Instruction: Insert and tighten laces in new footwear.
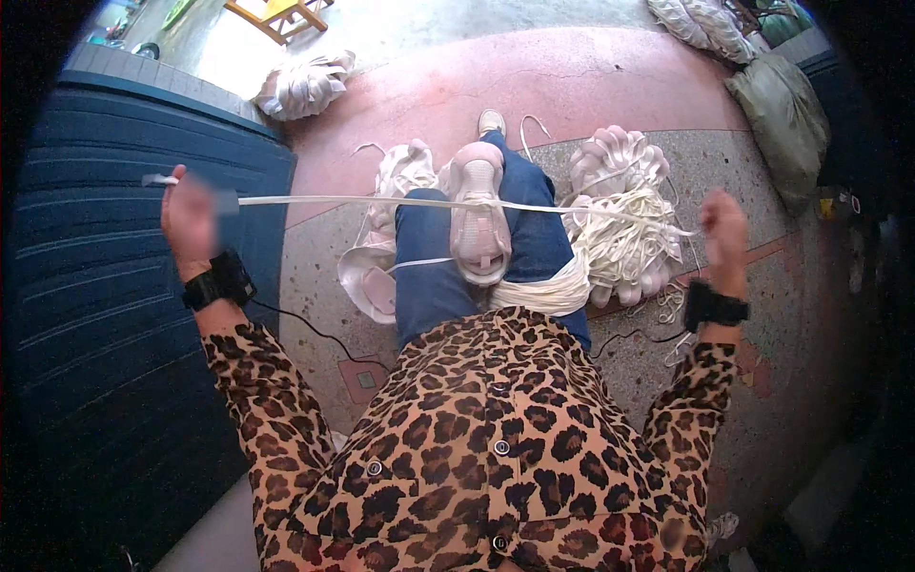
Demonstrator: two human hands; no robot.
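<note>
My left hand (191, 214), raised at the left, is closed on a flat white shoelace (334, 200); the lace's tip sticks out past the fingers, and a blur covers part of the hand. My right hand (726, 229) is raised at the right, closed on the lace's other end. Between them the lace runs taut and nearly level over my lap, across a pale pink and white shoe (478, 238) that rests between my thighs. A hank of white laces (543, 288) lies over my right thigh.
Right of my legs, a tangled heap of laces (624, 229) lies on a stack of pale shoe parts (610, 157). More shoe parts (367, 281) lie left of my legs. A blue panelled door (143, 286) stands close on the left; a full sack (782, 119) stands far right.
</note>
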